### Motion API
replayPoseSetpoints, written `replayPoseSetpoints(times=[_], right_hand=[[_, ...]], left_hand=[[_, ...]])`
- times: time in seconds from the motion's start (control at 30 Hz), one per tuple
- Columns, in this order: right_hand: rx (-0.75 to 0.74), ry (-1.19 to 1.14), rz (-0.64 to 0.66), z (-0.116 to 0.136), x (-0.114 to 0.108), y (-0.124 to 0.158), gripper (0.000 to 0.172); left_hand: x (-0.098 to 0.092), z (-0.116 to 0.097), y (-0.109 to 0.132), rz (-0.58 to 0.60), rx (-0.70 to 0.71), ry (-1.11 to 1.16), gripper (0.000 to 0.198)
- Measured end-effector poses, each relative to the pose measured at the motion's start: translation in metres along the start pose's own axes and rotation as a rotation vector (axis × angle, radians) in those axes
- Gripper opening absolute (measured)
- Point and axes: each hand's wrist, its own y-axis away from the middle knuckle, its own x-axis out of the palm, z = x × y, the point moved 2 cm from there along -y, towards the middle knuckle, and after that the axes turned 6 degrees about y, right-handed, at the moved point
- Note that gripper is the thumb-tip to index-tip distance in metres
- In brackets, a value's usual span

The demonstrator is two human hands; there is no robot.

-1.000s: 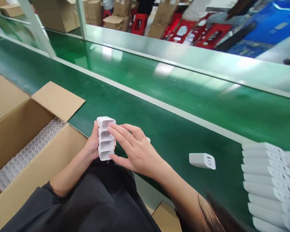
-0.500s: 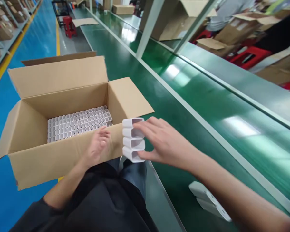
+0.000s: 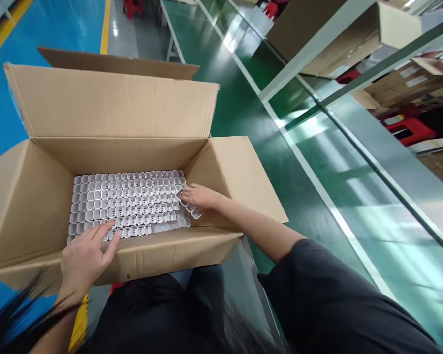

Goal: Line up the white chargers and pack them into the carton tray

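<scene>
An open cardboard box (image 3: pixel 140 263) holds tight rows of white, hollow plastic pieces (image 3: pixel 133 199) standing on end. Inside its right end, my right hand (image 3: pixel 199 196) grips a short row of white plastic pieces (image 3: pixel 189 208), tilted and partly covered by the fingers. At the near right corner of the rows, some pieces sit lower than the others. My left hand (image 3: pixel 86 253) reaches over the near wall at the left, fingers spread, its fingertips over the nearest row and nothing held in it.
Right of the box runs a green work surface (image 3: pixel 266 152) with metal posts (image 3: pixel 317 49). Beyond it are cardboard boxes (image 3: pixel 402 86) and a red stool (image 3: pixel 409 130). Blue floor (image 3: pixel 68 24) with a yellow line lies at the left.
My right hand has carried the white pieces from beside the box down into its right end. My left hand has moved left along the near wall. The view has turned toward the box.
</scene>
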Motion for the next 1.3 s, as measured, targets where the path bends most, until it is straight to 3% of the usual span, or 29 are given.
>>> replayPoseSetpoints(times=[0.17,0.37,0.63,0.9,1.3], right_hand=[[-0.214,-0.026,0.041,0.013,0.039,-0.021,0.050],[-0.355,-0.048,-0.065,0.039,0.045,-0.036,0.022],[-0.578,-0.085,-0.163,0.069,0.047,-0.079,0.027],[-0.584,-0.107,-0.091,0.071,0.063,-0.094,0.031],[-0.456,-0.171,0.120,0.064,0.092,-0.068,0.024]], left_hand=[[0.001,0.003,-0.005,-0.022,0.023,0.052,0.024],[0.002,0.004,-0.002,0.017,-0.010,0.087,0.027],[-0.003,-0.002,-0.007,0.012,0.015,0.086,0.026],[-0.004,-0.004,-0.008,-0.007,0.007,0.053,0.027],[-0.002,-0.003,-0.006,0.023,-0.039,0.119,0.024]])
